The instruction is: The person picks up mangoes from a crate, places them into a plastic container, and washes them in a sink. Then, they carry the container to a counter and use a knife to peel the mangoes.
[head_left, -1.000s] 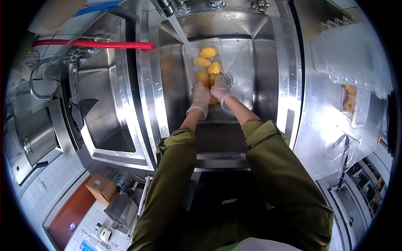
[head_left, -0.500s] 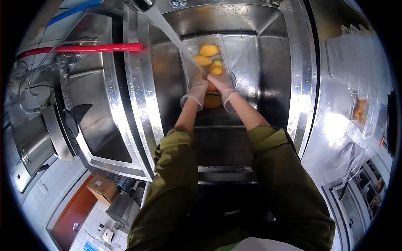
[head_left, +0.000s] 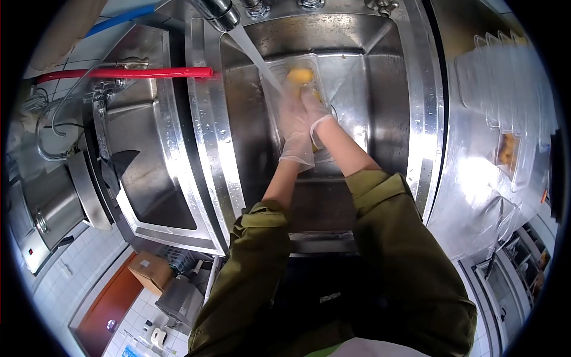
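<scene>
My left hand (head_left: 294, 126), in a clear loose glove, is under the running water with its back up and its fingers pointing forward, smeared by motion. Pressed close against its right side is my right hand (head_left: 315, 110), gloved the same way, its fingers mostly hidden. Whether anything lies between them I cannot make out. Both are over a clear plastic container (head_left: 317, 68) in the sink. A yellow, mango-like fruit (head_left: 300, 76) shows just beyond my fingertips; the hands cover most of the other fruit.
A faucet (head_left: 223, 18) pours a stream of water (head_left: 256, 56) from the upper left into the steel sink (head_left: 386, 89). A second basin (head_left: 154, 178) and a red hose (head_left: 154, 72) are at left. Stacked clear containers (head_left: 493, 83) stand on the right counter.
My hands have come together and moved forward over the fruit; before, they were apart at the wrists with more fruit showing. The view has shifted slightly. Water still runs.
</scene>
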The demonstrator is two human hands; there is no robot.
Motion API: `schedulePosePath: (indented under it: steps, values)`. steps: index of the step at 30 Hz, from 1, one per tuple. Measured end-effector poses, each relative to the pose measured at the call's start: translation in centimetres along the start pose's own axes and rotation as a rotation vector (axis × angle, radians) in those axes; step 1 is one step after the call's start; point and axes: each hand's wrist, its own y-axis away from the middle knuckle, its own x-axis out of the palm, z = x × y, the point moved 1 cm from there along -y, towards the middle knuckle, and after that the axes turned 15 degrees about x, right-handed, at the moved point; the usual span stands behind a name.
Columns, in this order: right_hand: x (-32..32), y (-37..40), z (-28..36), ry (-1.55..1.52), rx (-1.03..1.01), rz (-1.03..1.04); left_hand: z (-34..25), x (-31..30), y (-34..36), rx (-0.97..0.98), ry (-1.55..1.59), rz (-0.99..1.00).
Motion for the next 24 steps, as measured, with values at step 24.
schedulePosePath:
  steps: [24]
  values:
    - [-4.3,6.8,2.1,1.339,0.075,-0.513,6.5,2.1,6.8,0.103,-0.591,1.371]
